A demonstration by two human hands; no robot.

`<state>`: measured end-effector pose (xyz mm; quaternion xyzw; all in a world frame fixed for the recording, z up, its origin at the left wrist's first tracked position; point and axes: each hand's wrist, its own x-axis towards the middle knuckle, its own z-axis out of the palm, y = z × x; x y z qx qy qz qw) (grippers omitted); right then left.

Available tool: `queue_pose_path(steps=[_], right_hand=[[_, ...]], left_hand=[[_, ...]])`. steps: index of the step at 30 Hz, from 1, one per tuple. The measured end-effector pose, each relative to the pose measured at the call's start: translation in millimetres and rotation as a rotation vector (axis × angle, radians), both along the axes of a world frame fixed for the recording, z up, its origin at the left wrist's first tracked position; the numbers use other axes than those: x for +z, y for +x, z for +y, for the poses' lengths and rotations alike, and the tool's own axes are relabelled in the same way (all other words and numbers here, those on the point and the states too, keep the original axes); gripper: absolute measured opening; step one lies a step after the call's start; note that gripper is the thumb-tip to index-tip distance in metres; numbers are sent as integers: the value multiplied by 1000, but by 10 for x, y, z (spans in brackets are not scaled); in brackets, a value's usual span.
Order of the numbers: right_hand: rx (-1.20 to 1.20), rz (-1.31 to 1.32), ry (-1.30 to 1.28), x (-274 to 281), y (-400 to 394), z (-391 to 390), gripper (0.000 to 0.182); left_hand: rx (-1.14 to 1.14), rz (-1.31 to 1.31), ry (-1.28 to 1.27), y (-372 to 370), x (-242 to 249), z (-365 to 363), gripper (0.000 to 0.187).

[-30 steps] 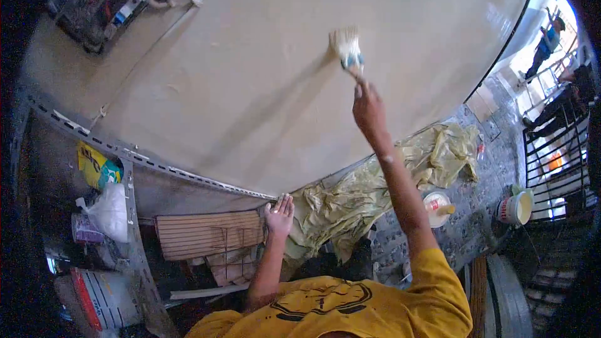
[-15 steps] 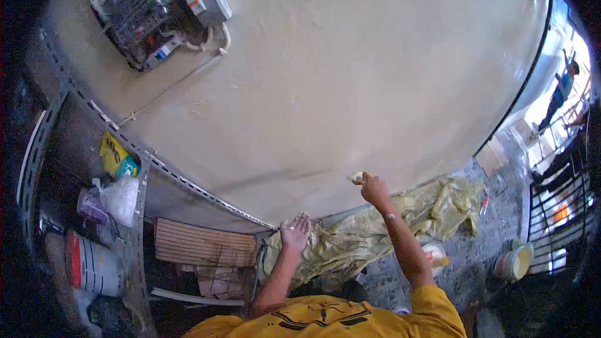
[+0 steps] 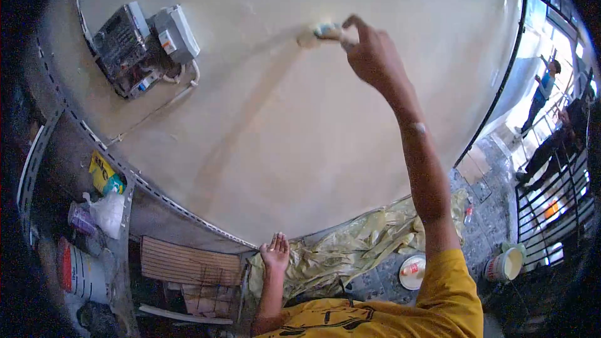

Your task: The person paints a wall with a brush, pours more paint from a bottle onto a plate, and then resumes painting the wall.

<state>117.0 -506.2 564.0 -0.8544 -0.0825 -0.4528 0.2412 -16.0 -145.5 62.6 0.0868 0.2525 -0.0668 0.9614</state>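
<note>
My right hand (image 3: 374,53) is raised high, its fingers closed round the handle of a brush (image 3: 322,32). The brush head lies on or very near the beige wall (image 3: 300,131); contact is hard to make out. Lower down, near the wall's bottom edge, my left hand (image 3: 275,252) has its fingers stretched out with nothing in it. Pale smears show on its fingertips. Beside the left hand a crumpled yellowish plastic sheet (image 3: 357,247) lies along the foot of the wall.
Electrical boxes (image 3: 175,32) hang on the wall at upper left. A bag (image 3: 106,213) and a bucket (image 3: 84,269) stand at left. On the floor at right are a white lid (image 3: 412,272) and a bucket (image 3: 504,264). People (image 3: 543,91) are beyond the metal bars.
My right hand has moved up the wall with the brush, and the arm is stretched further. My left hand shows slightly lower and further left. The view has shifted.
</note>
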Motion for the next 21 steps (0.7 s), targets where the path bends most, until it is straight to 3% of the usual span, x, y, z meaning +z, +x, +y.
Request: queue_pose_path(steps=[5, 8, 12, 16, 21], right_hand=[[-22, -415, 73, 794, 223, -59, 17], [-41, -376, -3, 844, 561, -179, 23], [-54, -272, -6, -41, 630, -129, 39], [-62, -16, 52, -1460, 494, -154, 25], [-43, 361, 73, -2659, -20, -11, 33]], left_hand=[[26, 17, 26, -27, -63, -158, 60], [49, 44, 19, -39, -50, -238, 60], [53, 57, -2, -59, -6, -345, 61], [-1, 69, 79, -114, -15, -378, 64], [-12, 18, 81, -154, -41, -346, 65]])
